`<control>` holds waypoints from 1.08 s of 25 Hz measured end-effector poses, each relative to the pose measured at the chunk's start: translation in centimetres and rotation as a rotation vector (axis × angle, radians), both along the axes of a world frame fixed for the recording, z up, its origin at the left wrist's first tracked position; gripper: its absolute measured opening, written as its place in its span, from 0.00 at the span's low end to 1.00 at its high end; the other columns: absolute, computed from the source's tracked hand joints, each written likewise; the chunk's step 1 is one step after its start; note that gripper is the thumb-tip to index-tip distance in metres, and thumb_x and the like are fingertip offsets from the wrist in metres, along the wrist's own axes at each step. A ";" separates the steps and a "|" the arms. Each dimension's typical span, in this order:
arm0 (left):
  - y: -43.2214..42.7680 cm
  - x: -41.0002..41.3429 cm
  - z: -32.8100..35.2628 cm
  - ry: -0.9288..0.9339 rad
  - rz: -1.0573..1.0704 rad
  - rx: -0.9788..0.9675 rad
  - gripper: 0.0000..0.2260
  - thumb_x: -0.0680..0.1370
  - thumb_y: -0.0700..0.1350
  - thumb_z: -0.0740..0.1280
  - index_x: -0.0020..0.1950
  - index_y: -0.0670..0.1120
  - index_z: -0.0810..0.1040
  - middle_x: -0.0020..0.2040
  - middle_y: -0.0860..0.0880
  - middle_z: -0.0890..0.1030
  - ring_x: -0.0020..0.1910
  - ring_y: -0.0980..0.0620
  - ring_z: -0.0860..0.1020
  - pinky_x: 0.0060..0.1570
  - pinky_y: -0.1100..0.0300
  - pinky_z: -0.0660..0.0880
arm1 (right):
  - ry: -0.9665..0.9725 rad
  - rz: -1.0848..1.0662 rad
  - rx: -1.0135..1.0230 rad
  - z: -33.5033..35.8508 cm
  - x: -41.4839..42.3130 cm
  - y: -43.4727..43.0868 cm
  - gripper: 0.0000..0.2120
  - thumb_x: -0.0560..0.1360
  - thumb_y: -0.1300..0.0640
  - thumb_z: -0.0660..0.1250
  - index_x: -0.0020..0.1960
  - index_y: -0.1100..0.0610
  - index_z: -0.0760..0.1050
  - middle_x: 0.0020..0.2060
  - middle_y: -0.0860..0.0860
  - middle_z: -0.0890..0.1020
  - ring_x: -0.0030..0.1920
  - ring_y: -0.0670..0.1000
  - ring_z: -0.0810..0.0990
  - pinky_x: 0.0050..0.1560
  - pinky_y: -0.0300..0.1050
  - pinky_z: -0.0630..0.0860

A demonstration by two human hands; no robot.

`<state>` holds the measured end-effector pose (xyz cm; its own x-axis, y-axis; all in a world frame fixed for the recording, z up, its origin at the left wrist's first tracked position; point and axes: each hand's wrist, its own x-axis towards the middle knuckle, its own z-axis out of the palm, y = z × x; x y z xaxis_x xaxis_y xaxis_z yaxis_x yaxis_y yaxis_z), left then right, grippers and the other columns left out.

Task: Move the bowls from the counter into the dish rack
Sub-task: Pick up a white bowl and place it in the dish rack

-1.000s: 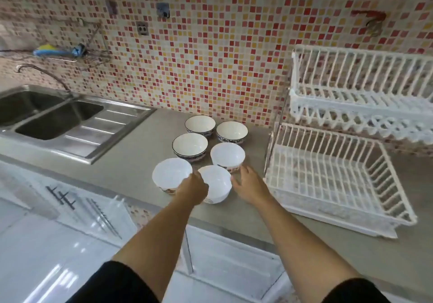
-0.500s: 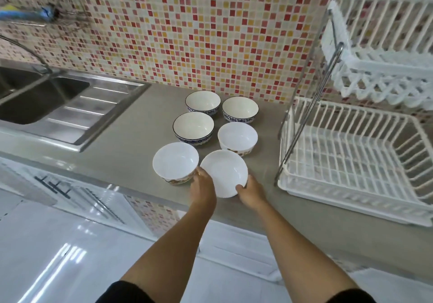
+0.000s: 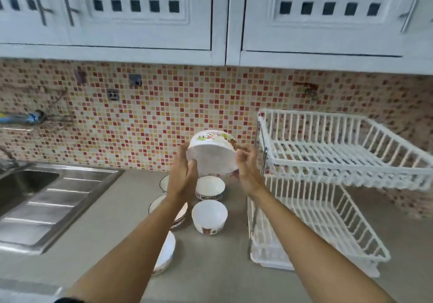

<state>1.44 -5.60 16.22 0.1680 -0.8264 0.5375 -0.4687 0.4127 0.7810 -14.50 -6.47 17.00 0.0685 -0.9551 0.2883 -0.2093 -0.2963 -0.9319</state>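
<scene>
White ceramic, a cartoon band round its outside: the lifted bowl (image 3: 212,152) is up in the air between both hands, tipped so its mouth faces back toward the person and its base points at the tiled wall. The left hand (image 3: 181,176) presses flat against the rim's left side, its fingers (image 3: 191,169) curled onto the edge; the right hand (image 3: 247,169) clasps the right side, fingertips hooked over the rim near the printed band. Both are closed on this one bowl, neither is free.

Below it on the tabletop (image 3: 98,232) wait the others: a plain white bowl (image 3: 209,217) with a small print, a dark-rimmed bowl (image 3: 210,187) behind that, and more that the left forearm partly hides (how many cannot be counted with certainty).

What matters for the coming move is that the dish rack (image 3: 339,162) stands to the right of the held bowl, the upper tier's near corner just beside the right hand and at about the bowl's height. The lower tier (image 3: 328,227) sits further down and nearer the person. The right hand is therefore the leading one, and a sideways carry to the right looks enough for the upper tier. Since the bowl is already on edge, it would probably slot between the wires without much turning.
</scene>
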 end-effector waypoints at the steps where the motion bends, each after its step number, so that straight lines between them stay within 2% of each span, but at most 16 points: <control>1: -0.3 -0.7 2.0 0.033 -0.046 -0.062 0.21 0.76 0.49 0.51 0.67 0.44 0.66 0.60 0.47 0.76 0.48 0.56 0.75 0.46 0.66 0.75 | -0.015 0.006 -0.054 2.4 -0.7 0.2 0.32 0.66 0.25 0.53 0.60 0.45 0.57 0.56 0.42 0.73 0.54 0.45 0.76 0.51 0.42 0.74; 3: -1.0 -2.3 5.5 0.087 -0.126 -0.127 0.20 0.76 0.50 0.51 0.65 0.45 0.67 0.58 0.52 0.75 0.48 0.60 0.76 0.42 0.75 0.71 | -0.050 0.030 -0.125 6.2 -2.9 0.1 0.17 0.76 0.38 0.58 0.57 0.45 0.57 0.61 0.49 0.74 0.52 0.46 0.76 0.53 0.44 0.75; 4: -1.3 -3.1 6.9 0.101 -0.159 -0.150 0.19 0.76 0.51 0.51 0.62 0.45 0.67 0.56 0.53 0.74 0.49 0.61 0.75 0.42 0.76 0.70 | -0.056 0.040 -0.155 7.7 -4.3 0.0 0.14 0.78 0.46 0.60 0.58 0.45 0.57 0.61 0.50 0.74 0.50 0.43 0.78 0.52 0.41 0.76; 6: -2.0 -5.3 9.7 0.092 -0.221 -0.160 0.14 0.78 0.53 0.52 0.58 0.46 0.66 0.50 0.56 0.73 0.48 0.62 0.74 0.42 0.73 0.68 | -0.043 0.071 -0.211 10.4 -8.3 -0.3 0.22 0.78 0.55 0.63 0.65 0.47 0.55 0.56 0.45 0.75 0.46 0.37 0.79 0.44 0.29 0.76; 7: -2.2 -6.7 10.9 0.074 -0.247 -0.148 0.13 0.80 0.53 0.52 0.57 0.46 0.65 0.47 0.57 0.72 0.46 0.63 0.73 0.42 0.72 0.68 | -0.024 0.094 -0.218 11.4 -10.4 -0.4 0.28 0.76 0.56 0.66 0.69 0.48 0.54 0.54 0.43 0.75 0.47 0.37 0.79 0.43 0.27 0.75; 9: -3.8 -9.5 12.5 0.023 -0.287 -0.096 0.17 0.82 0.54 0.51 0.60 0.43 0.66 0.48 0.56 0.73 0.46 0.64 0.73 0.43 0.69 0.69 | 0.086 0.109 -0.190 12.3 -14.8 -1.6 0.40 0.70 0.50 0.73 0.73 0.47 0.53 0.57 0.46 0.76 0.54 0.43 0.78 0.52 0.33 0.75; 11: -6.2 -12.3 13.2 -0.008 -0.378 0.010 0.30 0.78 0.65 0.50 0.68 0.43 0.65 0.58 0.49 0.76 0.55 0.52 0.77 0.57 0.56 0.73 | 0.240 0.061 -0.156 12.7 -18.7 -3.1 0.49 0.60 0.43 0.77 0.74 0.47 0.55 0.64 0.49 0.72 0.61 0.47 0.76 0.58 0.39 0.75; 13: -8.3 -14.8 13.6 -0.102 -0.456 0.124 0.39 0.72 0.73 0.50 0.72 0.48 0.65 0.69 0.46 0.73 0.65 0.46 0.73 0.67 0.44 0.67 | 0.428 -0.051 -0.144 12.7 -21.4 -4.6 0.56 0.56 0.40 0.80 0.75 0.49 0.55 0.70 0.50 0.68 0.67 0.51 0.71 0.66 0.49 0.71; 14: -9.2 -16.4 13.4 -0.158 -0.468 0.179 0.39 0.72 0.73 0.50 0.72 0.47 0.66 0.69 0.47 0.72 0.65 0.45 0.73 0.67 0.44 0.67 | 0.529 -0.105 -0.136 12.4 -22.7 -5.5 0.57 0.54 0.39 0.80 0.75 0.50 0.55 0.71 0.51 0.66 0.69 0.52 0.69 0.69 0.53 0.69; 16: -10.8 -18.4 12.8 -0.234 -0.460 0.240 0.33 0.76 0.67 0.56 0.68 0.42 0.69 0.64 0.45 0.74 0.59 0.42 0.75 0.62 0.45 0.72 | 0.713 -0.153 -0.134 11.3 -23.8 -7.0 0.56 0.53 0.38 0.80 0.74 0.49 0.58 0.69 0.51 0.67 0.68 0.52 0.68 0.69 0.54 0.68; 19: -14.5 -22.2 10.4 -0.194 -0.375 0.395 0.28 0.75 0.55 0.65 0.67 0.39 0.66 0.61 0.41 0.75 0.57 0.41 0.78 0.56 0.47 0.78 | 0.883 -0.139 -0.049 8.7 -26.0 -10.2 0.55 0.50 0.34 0.78 0.71 0.48 0.61 0.65 0.51 0.69 0.65 0.52 0.69 0.66 0.54 0.69; 21: -16.1 -23.5 9.2 -0.250 -0.315 0.513 0.27 0.74 0.53 0.65 0.66 0.38 0.68 0.61 0.39 0.76 0.55 0.43 0.77 0.50 0.52 0.77 | 0.941 -0.130 -0.024 7.4 -26.6 -11.8 0.54 0.51 0.33 0.77 0.71 0.50 0.63 0.63 0.51 0.70 0.64 0.53 0.69 0.64 0.52 0.70; 24: -17.8 -25.1 8.8 -0.337 -0.214 0.617 0.20 0.77 0.49 0.62 0.63 0.36 0.72 0.52 0.39 0.76 0.45 0.46 0.73 0.33 0.60 0.70 | 0.997 -0.046 0.030 6.7 -26.9 -13.5 0.42 0.57 0.38 0.78 0.66 0.52 0.68 0.54 0.48 0.73 0.55 0.49 0.71 0.52 0.42 0.70; 25: -18.1 -25.2 9.0 -0.358 -0.196 0.643 0.19 0.78 0.48 0.62 0.63 0.36 0.73 0.50 0.40 0.75 0.44 0.46 0.72 0.32 0.60 0.68 | 1.042 -0.026 0.049 6.6 -26.6 -13.7 0.42 0.57 0.37 0.77 0.66 0.52 0.69 0.53 0.47 0.74 0.51 0.48 0.72 0.49 0.41 0.69; 27: -18.7 -25.3 8.9 -0.403 -0.186 0.705 0.17 0.78 0.46 0.61 0.62 0.37 0.74 0.51 0.41 0.75 0.44 0.45 0.73 0.35 0.58 0.70 | 1.106 -0.041 0.062 6.1 -26.4 -14.7 0.52 0.48 0.27 0.73 0.66 0.50 0.69 0.56 0.49 0.75 0.50 0.49 0.72 0.47 0.43 0.70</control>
